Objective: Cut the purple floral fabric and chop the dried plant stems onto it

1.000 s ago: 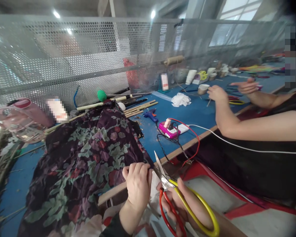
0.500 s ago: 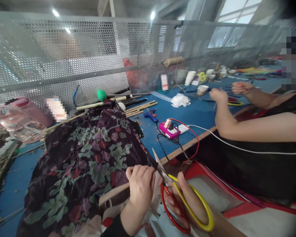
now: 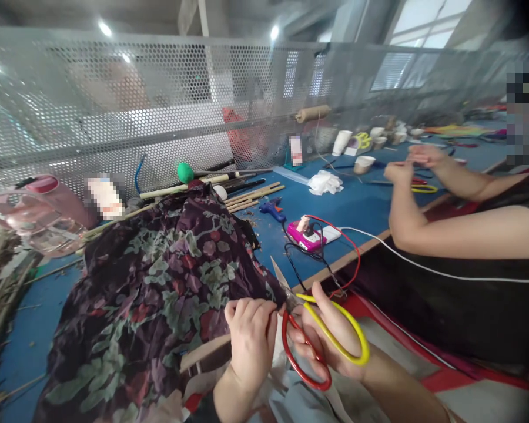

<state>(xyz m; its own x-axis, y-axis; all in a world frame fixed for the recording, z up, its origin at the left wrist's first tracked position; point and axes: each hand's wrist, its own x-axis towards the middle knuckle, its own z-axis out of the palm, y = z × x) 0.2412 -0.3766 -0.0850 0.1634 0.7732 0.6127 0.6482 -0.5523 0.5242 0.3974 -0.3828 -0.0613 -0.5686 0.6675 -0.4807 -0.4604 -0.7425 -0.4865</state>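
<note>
A dark floral cloth (image 3: 158,294) lies heaped over the blue table's front edge. My left hand (image 3: 249,338) is closed, pinching the cloth's right hem. My right hand (image 3: 324,338) grips large scissors (image 3: 311,329) with one red and one yellow handle loop. The blades point up and left and meet the cloth just beside my left fingers.
A co-worker's arms (image 3: 423,194) reach over the blue table (image 3: 357,202) at right. On it lie a pink device with red and black wires (image 3: 311,235), a blue glue gun (image 3: 271,207), bamboo sticks (image 3: 251,197), white cloth (image 3: 324,181) and cups. A perforated metal screen (image 3: 158,111) backs the table; a pink jug (image 3: 35,214) stands left.
The scissors have moved up and left, closer to my left hand, with their blades now at the cloth's hem. The co-worker's hands have drawn together.
</note>
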